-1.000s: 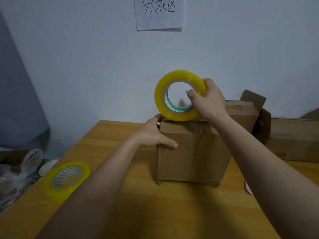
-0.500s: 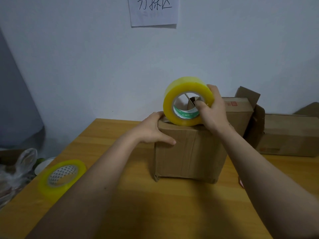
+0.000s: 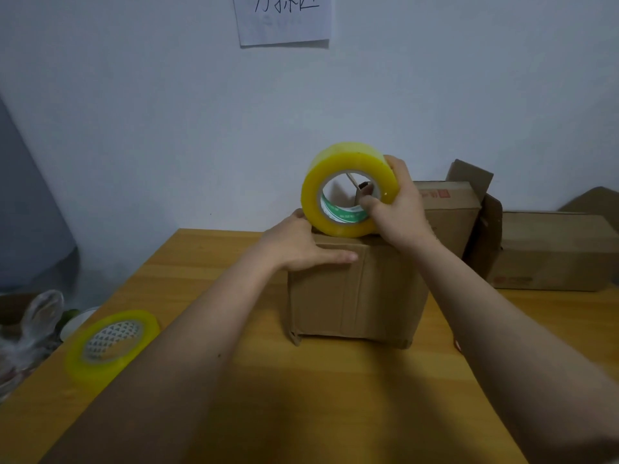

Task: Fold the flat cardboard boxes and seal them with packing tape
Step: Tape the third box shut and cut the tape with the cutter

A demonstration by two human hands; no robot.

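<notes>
near table (image 3: 335,413) open | spare tape roll (image 3: 112,344) left | stacked boxes (image 3: 552,251) block right-rear

**Counts, head view**

Tape rolls: 2. One yellow roll (image 3: 348,189) held upright on top of the near box, second yellow roll (image 3: 112,344) lying flat at the table's left edge.

Cardboard boxes: 3. Near box (image 3: 358,293) in the middle, box with red print (image 3: 445,216) behind it, long box (image 3: 552,252) far right. Brown cardboard at the far right edge behind the long box, can't tell if it's another box.

Hands: 2. Left hand (image 3: 301,246), right hand (image 3: 398,209).

Table: 1, wooden (image 3: 301,396).

Paper sheets on wall: 1 (image 3: 284,18), handwritten.

Clear plastic bag clutter off the left edge (image 3: 30,329): count unclear.
</notes>
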